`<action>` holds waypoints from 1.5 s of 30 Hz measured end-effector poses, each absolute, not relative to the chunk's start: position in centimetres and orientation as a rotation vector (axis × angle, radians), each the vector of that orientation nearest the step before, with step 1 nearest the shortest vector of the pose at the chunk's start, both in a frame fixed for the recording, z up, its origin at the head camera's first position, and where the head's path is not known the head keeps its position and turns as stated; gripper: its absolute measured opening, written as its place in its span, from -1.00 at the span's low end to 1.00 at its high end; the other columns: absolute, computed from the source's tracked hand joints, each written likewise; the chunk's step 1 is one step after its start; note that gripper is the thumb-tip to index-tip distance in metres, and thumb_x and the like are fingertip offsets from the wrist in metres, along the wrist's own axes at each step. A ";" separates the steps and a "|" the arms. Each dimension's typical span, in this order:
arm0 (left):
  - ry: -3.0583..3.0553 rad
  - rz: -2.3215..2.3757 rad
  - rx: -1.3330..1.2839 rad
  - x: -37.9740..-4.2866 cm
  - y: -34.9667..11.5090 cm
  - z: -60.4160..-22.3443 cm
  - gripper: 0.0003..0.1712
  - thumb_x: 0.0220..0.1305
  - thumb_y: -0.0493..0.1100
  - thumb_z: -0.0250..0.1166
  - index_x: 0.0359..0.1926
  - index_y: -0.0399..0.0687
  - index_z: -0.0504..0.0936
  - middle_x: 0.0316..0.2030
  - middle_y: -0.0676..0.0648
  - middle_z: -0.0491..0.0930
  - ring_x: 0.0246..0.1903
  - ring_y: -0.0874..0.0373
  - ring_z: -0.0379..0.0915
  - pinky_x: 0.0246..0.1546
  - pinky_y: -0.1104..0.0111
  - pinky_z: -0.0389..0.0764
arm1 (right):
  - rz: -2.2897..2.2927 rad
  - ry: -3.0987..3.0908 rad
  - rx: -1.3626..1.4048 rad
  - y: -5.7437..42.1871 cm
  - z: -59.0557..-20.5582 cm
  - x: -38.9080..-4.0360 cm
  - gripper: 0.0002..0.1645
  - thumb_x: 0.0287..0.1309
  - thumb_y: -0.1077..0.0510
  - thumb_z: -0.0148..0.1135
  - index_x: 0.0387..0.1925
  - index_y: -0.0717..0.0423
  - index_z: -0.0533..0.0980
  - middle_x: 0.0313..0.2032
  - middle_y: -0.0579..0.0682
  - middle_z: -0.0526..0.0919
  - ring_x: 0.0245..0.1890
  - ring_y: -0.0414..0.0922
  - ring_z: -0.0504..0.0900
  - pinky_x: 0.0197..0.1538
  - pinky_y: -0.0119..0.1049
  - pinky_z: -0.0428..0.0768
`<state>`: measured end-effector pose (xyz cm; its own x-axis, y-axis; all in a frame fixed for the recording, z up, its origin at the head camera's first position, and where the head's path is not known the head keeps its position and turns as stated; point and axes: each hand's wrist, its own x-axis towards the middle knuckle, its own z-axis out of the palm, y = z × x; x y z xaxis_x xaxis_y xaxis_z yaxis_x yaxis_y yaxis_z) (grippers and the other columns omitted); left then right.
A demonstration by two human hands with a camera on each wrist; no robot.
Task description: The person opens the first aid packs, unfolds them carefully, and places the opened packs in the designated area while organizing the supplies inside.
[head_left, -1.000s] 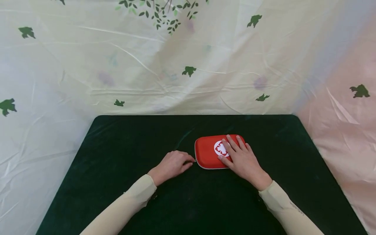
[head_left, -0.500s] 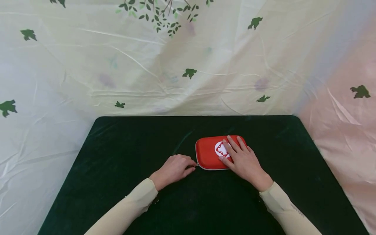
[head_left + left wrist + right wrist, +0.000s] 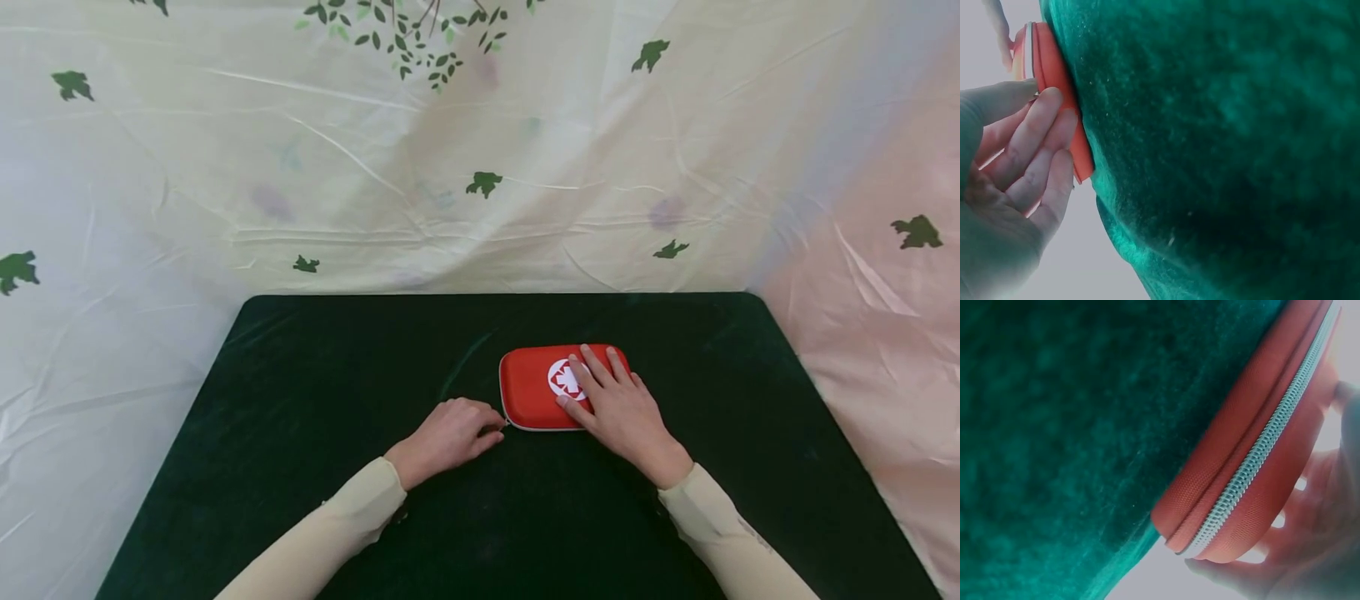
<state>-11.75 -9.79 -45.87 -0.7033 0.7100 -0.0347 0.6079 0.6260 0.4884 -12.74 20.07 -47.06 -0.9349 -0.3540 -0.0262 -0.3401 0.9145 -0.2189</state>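
Note:
A red first-aid case [image 3: 527, 387] with a white cross emblem lies flat on the dark green cloth. At its near left corner my left hand [image 3: 450, 433] pinches the small zipper pull [image 3: 1035, 96] between thumb and forefinger; the other fingers [image 3: 1060, 181] lie loosely beside the case's side. Spread over the right part of the lid, my right hand [image 3: 626, 417] rests with straight fingers and partly covers the emblem. The right wrist view shows silver zipper teeth [image 3: 1254, 456], meshed along the visible side, with the right hand [image 3: 1310, 531] against the lid.
The green velvet cloth [image 3: 337, 358] covers the table around the case. Behind the table's far edge hangs a pale curtain [image 3: 375, 192] printed with green leaves and birds. Pinkish fabric [image 3: 885, 358] hangs at the right.
My left hand has moved slightly toward the front and right, carrying the zipper pull round the case's near left corner. The right hand and the case have stayed nearly still.

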 end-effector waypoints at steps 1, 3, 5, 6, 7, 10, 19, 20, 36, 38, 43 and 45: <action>2.621 0.673 1.073 -11.7 -9.8 -46.0 -0.75 0.44 -0.09 0.34 0.05 -0.05 0.73 -0.10 0.02 0.75 -0.21 0.38 0.63 -0.13 0.43 0.65 | -0.331 3.010 -0.547 20.1 -47.1 -12.7 -0.05 0.41 -0.39 0.07 0.63 -0.05 0.12 0.63 0.10 0.00 0.57 0.35 -0.08 0.39 0.45 0.19; 2.613 0.691 1.058 -11.7 -9.7 -46.2 -0.75 0.43 -0.09 0.34 0.04 -0.05 0.72 -0.11 0.02 0.75 -0.25 0.41 0.61 -0.17 0.46 0.64 | -0.338 3.016 -0.553 20.1 -47.2 -12.6 -0.05 0.42 -0.39 0.05 0.63 -0.05 0.12 0.63 0.10 0.00 0.57 0.35 -0.08 0.38 0.46 0.20; 2.616 0.706 1.045 -11.6 -9.7 -46.4 -0.76 0.43 -0.10 0.35 0.04 -0.05 0.72 -0.12 0.03 0.75 -0.28 0.44 0.59 -0.20 0.48 0.62 | -0.339 3.024 -0.553 20.0 -47.3 -12.5 -0.06 0.43 -0.39 0.04 0.63 -0.06 0.13 0.63 0.10 0.00 0.57 0.34 -0.07 0.38 0.46 0.21; 2.619 0.712 1.038 -11.6 -9.7 -46.5 -0.76 0.43 -0.10 0.35 0.04 -0.04 0.72 -0.13 0.04 0.75 -0.30 0.45 0.58 -0.21 0.49 0.62 | -0.338 3.028 -0.553 20.0 -47.3 -12.5 -0.07 0.43 -0.39 0.04 0.62 -0.07 0.13 0.63 0.10 0.01 0.57 0.34 -0.07 0.38 0.46 0.20; 2.623 0.719 1.031 -11.6 -9.7 -46.5 -0.76 0.42 -0.10 0.35 0.04 -0.04 0.72 -0.13 0.04 0.75 -0.32 0.46 0.57 -0.23 0.50 0.61 | -0.340 3.029 -0.550 20.0 -47.2 -12.4 -0.07 0.43 -0.39 0.03 0.62 -0.07 0.14 0.63 0.10 0.02 0.57 0.34 -0.06 0.38 0.47 0.18; 2.639 0.733 1.011 -11.5 -9.6 -46.6 -0.78 0.43 -0.11 0.33 0.03 -0.02 0.72 -0.15 0.05 0.75 -0.37 0.49 0.53 -0.26 0.51 0.60 | -0.371 3.009 -0.528 20.0 -46.7 -12.5 -0.08 0.41 -0.42 0.04 0.61 -0.09 0.18 0.61 0.13 0.06 0.56 0.36 -0.04 0.39 0.53 0.04; 2.648 0.784 0.944 -11.5 -9.5 -46.8 -0.82 0.42 -0.17 0.33 0.00 -0.01 0.72 -0.24 0.10 0.72 -0.48 0.48 0.48 -0.35 0.51 0.58 | -0.512 2.893 -0.678 21.1 -45.4 -16.0 -0.06 0.33 -0.47 0.13 0.59 -0.18 0.23 0.60 0.10 0.12 0.57 0.34 -0.06 0.43 0.50 -0.02; 2.643 0.788 0.936 -11.5 -9.5 -46.8 -0.82 0.43 -0.17 0.33 0.00 -0.01 0.72 -0.25 0.11 0.71 -0.49 0.47 0.48 -0.36 0.51 0.57 | -0.526 2.881 -0.680 21.3 -45.5 -16.4 -0.05 0.33 -0.45 0.15 0.59 -0.19 0.22 0.60 0.09 0.11 0.58 0.33 -0.08 0.44 0.48 0.00; 2.699 0.871 0.846 -11.9 -8.9 -47.0 -0.93 0.41 -0.07 0.36 -0.18 0.07 0.71 -0.53 0.25 0.52 -0.62 0.40 0.46 -0.51 0.46 0.53 | -0.737 2.718 -0.562 22.5 -45.3 -18.5 -0.07 0.26 -0.29 0.34 0.54 -0.05 0.31 0.38 0.22 0.40 0.23 0.18 0.39 0.06 0.05 0.64; 2.703 0.899 0.833 -12.0 -8.9 -47.0 -0.93 0.40 -0.08 0.37 -0.19 0.07 0.71 -0.53 0.25 0.53 -0.61 0.41 0.46 -0.50 0.46 0.54 | -0.758 2.700 -0.563 22.6 -45.1 -18.4 -0.08 0.27 -0.27 0.34 0.54 -0.04 0.31 0.35 0.23 0.41 0.18 0.17 0.41 0.01 -0.01 0.65; 2.735 0.999 0.748 -12.3 -9.4 -46.9 -0.96 0.36 -0.11 0.39 -0.24 0.06 0.70 -0.54 0.23 0.56 -0.62 0.38 0.48 -0.49 0.43 0.56 | -0.820 2.648 -0.562 23.0 -44.9 -17.9 -0.10 0.29 -0.23 0.34 0.56 -0.11 0.28 0.35 0.21 0.39 0.16 0.15 0.42 -0.04 -0.11 0.64; 2.759 1.036 0.692 -12.7 -9.8 -46.9 -0.95 0.35 -0.12 0.40 -0.26 0.05 0.69 -0.54 0.22 0.57 -0.62 0.37 0.48 -0.49 0.42 0.57 | -0.853 2.629 -0.574 23.1 -45.0 -17.5 -0.11 0.29 -0.22 0.35 0.56 -0.15 0.28 0.37 0.19 0.38 0.19 0.15 0.41 -0.01 -0.09 0.64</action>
